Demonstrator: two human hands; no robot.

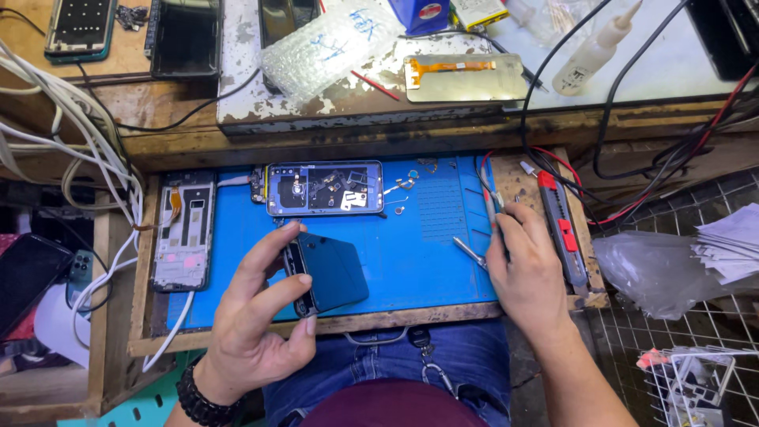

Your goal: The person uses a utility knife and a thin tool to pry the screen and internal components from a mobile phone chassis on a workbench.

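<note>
Mid-teardown, I'd say. My left hand (253, 324) pinches a dark phone back panel (328, 273) by its edge, thumb and fingers half-curled, over the blue repair mat (431, 253). My right hand (526, 269) is closed on tweezers (472, 253), tips resting on the mat. The next move probably calls for steady tweezers at the opened phone (324, 188) (internals exposed, lying just above the panel).

Count: one opened phone, one bare frame (183, 231) left of the mat, one red utility knife (563, 229), a few loose small parts (403, 190).
</note>
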